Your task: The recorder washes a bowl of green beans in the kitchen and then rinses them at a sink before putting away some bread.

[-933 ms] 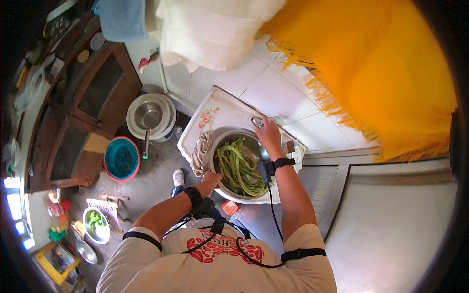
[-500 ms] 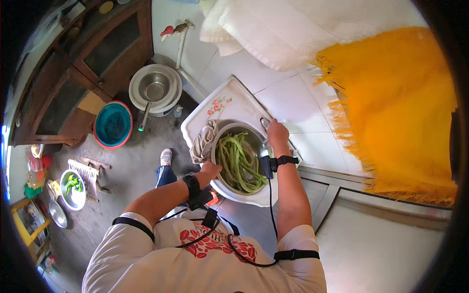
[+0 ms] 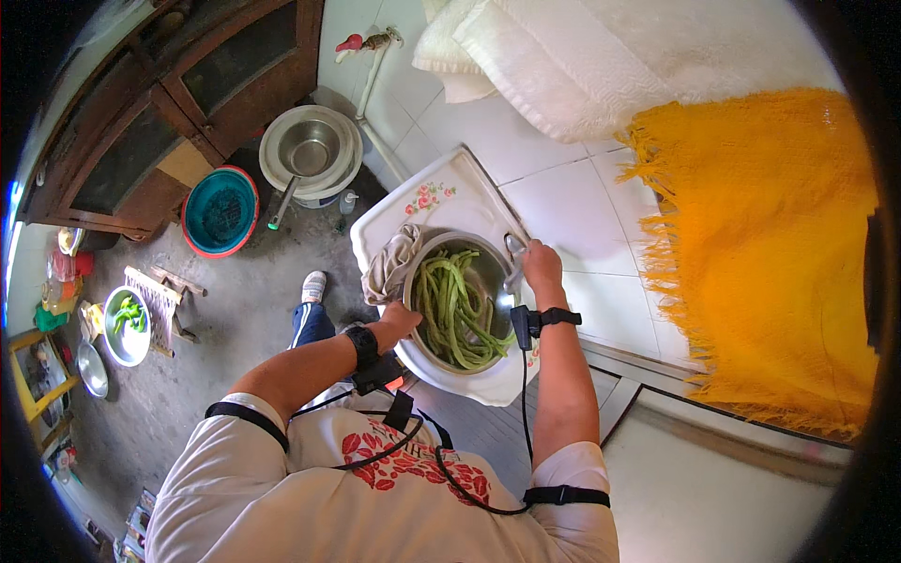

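Beans (image 3: pixel 458 314), long and green, lie heaped in a round metal bowl (image 3: pixel 489 270), mostly across its left and middle, with bare metal showing at its right side. The bowl sits in a white corner sink (image 3: pixel 481 199) with red flowers printed on its left part. The left hand (image 3: pixel 402 320) is at the bowl's near left edge; its grip is closed, the fingers curled on the rim. The right hand (image 3: pixel 542 266) is at the tap (image 3: pixel 514 258) on the sink's back right edge. Its fingers are bent in against the metal, but how tightly that grip is closed I cannot tell. A crumpled grey cloth (image 3: pixel 392 266) hangs over the sink's left edge, just beside the bowl.

On the floor to the left stands a teal basin (image 3: pixel 221 211) with a red rim, near a long-handled pan (image 3: pixel 310 145) resting on stacked tubs. Farther off, another bowl (image 3: pixel 129 352) holds green vegetables beside a low stool (image 3: pixel 160 293). White towels (image 3: pixel 554 66) and a fringed orange cloth (image 3: pixel 760 253) are at the upper right.
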A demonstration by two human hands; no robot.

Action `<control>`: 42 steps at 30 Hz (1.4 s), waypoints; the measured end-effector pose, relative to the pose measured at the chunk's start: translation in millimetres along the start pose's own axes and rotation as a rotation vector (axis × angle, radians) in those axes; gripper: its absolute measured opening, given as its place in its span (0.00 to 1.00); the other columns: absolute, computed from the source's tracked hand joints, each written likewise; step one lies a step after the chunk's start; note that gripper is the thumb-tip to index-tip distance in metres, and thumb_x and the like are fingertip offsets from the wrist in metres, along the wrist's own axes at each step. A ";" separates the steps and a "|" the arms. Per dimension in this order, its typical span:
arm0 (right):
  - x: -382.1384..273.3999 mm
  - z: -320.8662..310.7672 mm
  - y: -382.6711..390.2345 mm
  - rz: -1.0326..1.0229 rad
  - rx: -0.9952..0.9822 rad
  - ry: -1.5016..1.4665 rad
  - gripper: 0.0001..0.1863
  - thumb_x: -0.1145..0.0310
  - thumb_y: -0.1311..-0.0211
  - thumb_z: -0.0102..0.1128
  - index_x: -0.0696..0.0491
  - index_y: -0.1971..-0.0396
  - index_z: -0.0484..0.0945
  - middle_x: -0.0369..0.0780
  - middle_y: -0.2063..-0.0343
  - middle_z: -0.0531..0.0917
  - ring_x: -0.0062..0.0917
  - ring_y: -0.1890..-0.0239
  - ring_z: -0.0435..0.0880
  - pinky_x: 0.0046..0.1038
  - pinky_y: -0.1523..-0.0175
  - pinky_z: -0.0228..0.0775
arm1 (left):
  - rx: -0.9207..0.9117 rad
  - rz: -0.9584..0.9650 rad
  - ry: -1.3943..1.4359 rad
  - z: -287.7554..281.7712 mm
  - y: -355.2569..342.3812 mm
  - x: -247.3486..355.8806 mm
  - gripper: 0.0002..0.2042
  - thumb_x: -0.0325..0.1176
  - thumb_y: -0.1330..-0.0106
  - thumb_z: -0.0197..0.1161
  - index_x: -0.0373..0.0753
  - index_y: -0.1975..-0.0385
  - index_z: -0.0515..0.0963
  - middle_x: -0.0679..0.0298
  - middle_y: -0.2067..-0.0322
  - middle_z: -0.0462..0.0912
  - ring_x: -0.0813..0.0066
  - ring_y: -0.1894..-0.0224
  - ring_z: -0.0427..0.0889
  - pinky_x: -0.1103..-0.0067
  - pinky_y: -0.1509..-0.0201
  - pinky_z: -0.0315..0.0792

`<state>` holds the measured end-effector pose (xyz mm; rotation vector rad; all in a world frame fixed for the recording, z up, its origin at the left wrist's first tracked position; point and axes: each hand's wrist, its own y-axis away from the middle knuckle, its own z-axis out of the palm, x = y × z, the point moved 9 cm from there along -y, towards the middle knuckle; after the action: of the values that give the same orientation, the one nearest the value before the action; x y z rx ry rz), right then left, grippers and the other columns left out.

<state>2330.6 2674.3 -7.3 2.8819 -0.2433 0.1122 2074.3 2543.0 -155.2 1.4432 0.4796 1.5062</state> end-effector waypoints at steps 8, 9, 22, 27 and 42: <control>9.2 -15.5 5.1 0.036 0.005 -0.146 0.13 0.74 0.47 0.42 0.58 0.62 0.71 0.52 0.72 0.77 0.44 0.66 0.76 0.40 0.60 0.67 | 0.017 0.020 -0.090 -2.8 10.6 13.5 0.12 0.28 0.52 0.55 0.31 0.67 0.74 0.57 0.78 0.78 0.68 0.78 0.79 0.76 0.79 0.73; 9.4 -14.1 5.7 0.038 0.006 -0.148 0.13 0.74 0.47 0.42 0.58 0.62 0.71 0.52 0.72 0.77 0.44 0.66 0.76 0.40 0.60 0.67 | 0.042 0.033 -0.076 -3.9 10.6 13.6 0.11 0.29 0.52 0.56 0.30 0.71 0.74 0.59 0.80 0.76 0.70 0.80 0.77 0.76 0.81 0.71; 12.7 -7.9 8.2 0.078 0.037 -0.201 0.17 0.77 0.48 0.40 0.59 0.56 0.68 0.51 0.63 0.76 0.43 0.59 0.74 0.36 0.54 0.65 | 0.027 0.003 -0.073 -4.9 3.0 4.9 0.11 0.30 0.50 0.56 0.29 0.69 0.74 0.59 0.76 0.77 0.70 0.78 0.77 0.75 0.78 0.72; 12.8 -7.4 8.6 0.069 0.053 -0.188 0.16 0.77 0.47 0.41 0.59 0.56 0.68 0.52 0.62 0.75 0.43 0.58 0.74 0.36 0.53 0.65 | 0.043 -0.030 -0.066 -5.1 14.4 14.1 0.12 0.30 0.50 0.56 0.27 0.69 0.74 0.57 0.76 0.77 0.69 0.77 0.77 0.75 0.76 0.74; 14.5 -0.7 3.5 0.089 0.030 -0.193 0.16 0.75 0.45 0.39 0.59 0.56 0.67 0.52 0.61 0.75 0.42 0.57 0.73 0.35 0.52 0.64 | 0.010 -0.034 -0.012 -5.0 9.8 8.8 0.10 0.29 0.52 0.56 0.30 0.72 0.74 0.59 0.81 0.76 0.71 0.81 0.76 0.78 0.81 0.70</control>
<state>2344.2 2668.9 -4.4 2.9130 -0.4089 -0.1491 2067.6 2547.4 -143.6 1.4445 0.5032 1.4688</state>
